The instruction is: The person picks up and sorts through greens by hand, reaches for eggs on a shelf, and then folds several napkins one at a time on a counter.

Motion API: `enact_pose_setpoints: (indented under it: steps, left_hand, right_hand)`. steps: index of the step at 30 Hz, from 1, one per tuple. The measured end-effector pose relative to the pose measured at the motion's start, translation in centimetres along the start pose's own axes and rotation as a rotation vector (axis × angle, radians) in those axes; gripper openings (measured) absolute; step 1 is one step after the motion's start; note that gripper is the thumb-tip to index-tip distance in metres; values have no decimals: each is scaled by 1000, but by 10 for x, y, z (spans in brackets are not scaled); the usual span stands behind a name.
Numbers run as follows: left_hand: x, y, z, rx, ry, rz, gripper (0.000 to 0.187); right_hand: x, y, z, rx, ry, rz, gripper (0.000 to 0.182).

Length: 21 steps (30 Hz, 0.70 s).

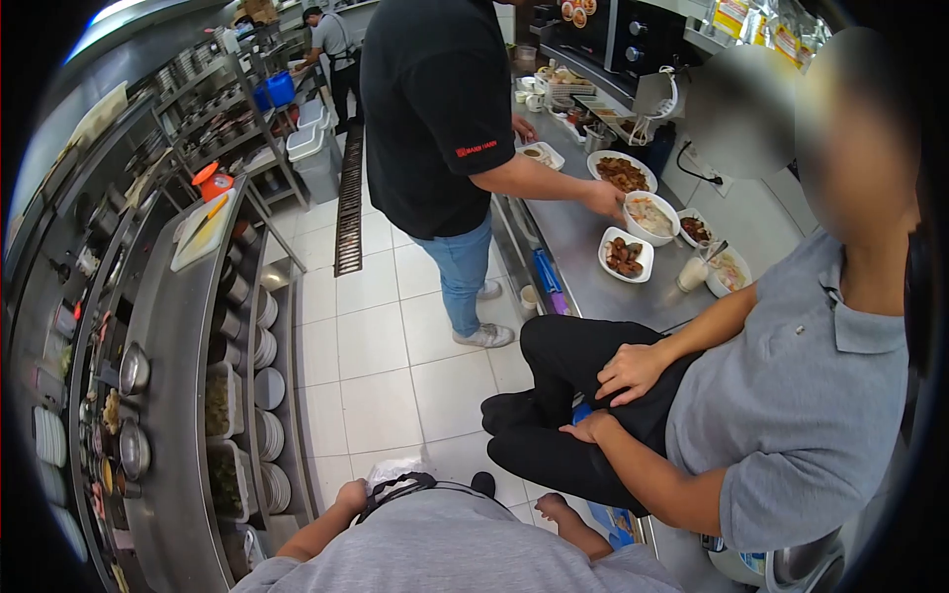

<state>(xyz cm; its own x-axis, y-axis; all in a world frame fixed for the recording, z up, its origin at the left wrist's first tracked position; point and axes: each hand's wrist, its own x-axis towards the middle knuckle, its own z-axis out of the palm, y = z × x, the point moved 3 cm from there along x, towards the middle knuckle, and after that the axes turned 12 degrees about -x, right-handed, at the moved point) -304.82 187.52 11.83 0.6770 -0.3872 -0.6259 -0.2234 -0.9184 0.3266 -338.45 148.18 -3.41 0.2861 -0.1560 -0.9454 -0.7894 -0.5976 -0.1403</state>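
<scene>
At the bottom of the head view, on both sides of my grey shirt (455, 544), my two hands hang low. My left hand (351, 497) is curled closed beside a crumpled, whitish, see-through piece (397, 468) and a black strap (395, 486); whether it grips either is hidden. My right hand (552, 506) is near the seated person's dark trousers (583, 460). Its fingers look curled in, and nothing shows in them.
A standing person in black (425, 128) holds a white bowl (650, 219) over the steel counter (578, 212), among several filled dishes. A seated person in grey (781, 395) is close on my right. Steel shelving (173, 326) with plates and pans lines the left.
</scene>
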Motion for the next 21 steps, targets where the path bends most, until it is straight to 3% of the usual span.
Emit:
enact_pose_setpoints:
  steps: [2, 6, 9, 14, 19, 20, 21]
  left_hand:
    - [-11, 12, -15, 100, -70, -42, 29]
    - [0, 4, -27, 71, 0, -67, 29]
    - [8, -4, -31, 47, 12, -32, 27]
    - [53, -55, -34, 107, -70, 129, 21]
    - [109, -105, -86, 128, -193, 106, 21]
    - [166, -157, -60, 123, -176, 209, 21]
    - [175, -149, -76, 122, -157, 315, 21]
  right_hand:
    - [5, -8, -7, 36, 37, -17, 25]
    - [12, -15, -11, 2, 36, -31, 28]
    - [10, -21, -14, 19, 30, 67, 27]
    - [26, -28, 1, 37, 76, 138, 31]
    - [4, -81, 9, 121, 96, 192, 30]
    - [3, -94, 13, 153, 80, 227, 31]
    - [2, -110, 21, 177, 80, 252, 31]
